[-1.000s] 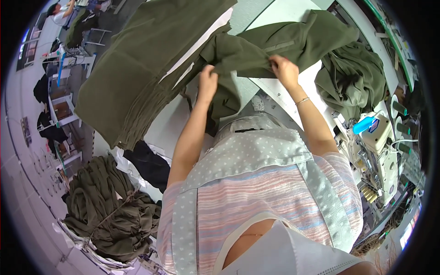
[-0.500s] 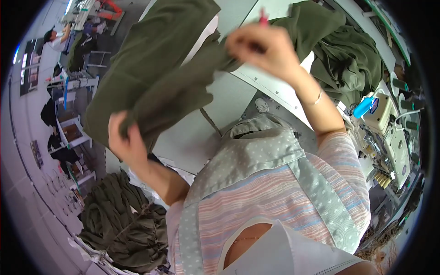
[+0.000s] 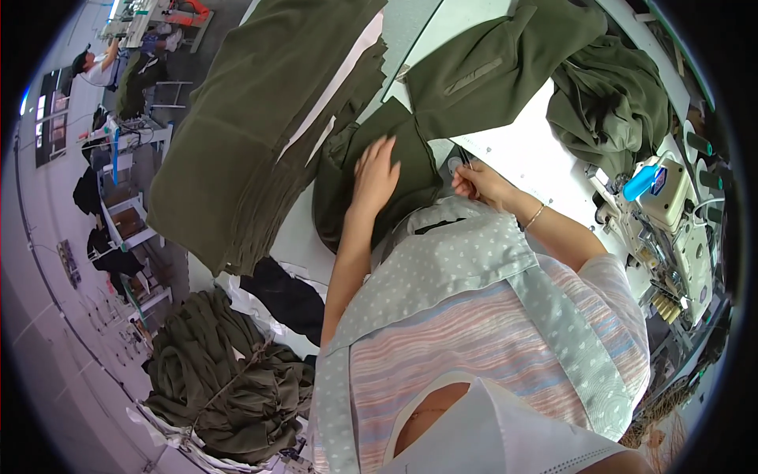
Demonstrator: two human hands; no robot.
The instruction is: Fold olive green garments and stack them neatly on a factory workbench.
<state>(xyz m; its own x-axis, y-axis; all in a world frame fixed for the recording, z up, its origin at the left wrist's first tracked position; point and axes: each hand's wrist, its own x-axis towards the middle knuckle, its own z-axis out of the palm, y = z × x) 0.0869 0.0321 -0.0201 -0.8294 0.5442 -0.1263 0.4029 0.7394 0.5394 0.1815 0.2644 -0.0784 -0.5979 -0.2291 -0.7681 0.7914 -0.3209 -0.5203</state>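
Observation:
My left hand [image 3: 375,178] lies with its fingers stretched out on a dark green fabric piece [image 3: 414,170] close to my apron. Beside that piece's right edge my right hand [image 3: 483,186] is closed, with a small thin dark object showing at its fingertips; its kind is too small to tell. Another green fabric piece [image 3: 474,87], with a narrow stitched strip on it, lies just beyond and touches the near piece. To the left rests a tall layered stack of green cut pieces [image 3: 245,110], its edges fanned toward me.
A crumpled green pile [image 3: 616,103] sits at the far right. By my right arm stands a sewing machine [image 3: 659,197] with thread spools. More green cloth [image 3: 225,371] is heaped at the lower left, beside black fabric [image 3: 284,296]. A person [image 3: 99,67] works in the background.
The piece stretched between my hands now lies flat in front of me. My left hand has moved right onto it; my right hand has come down closer to my body.

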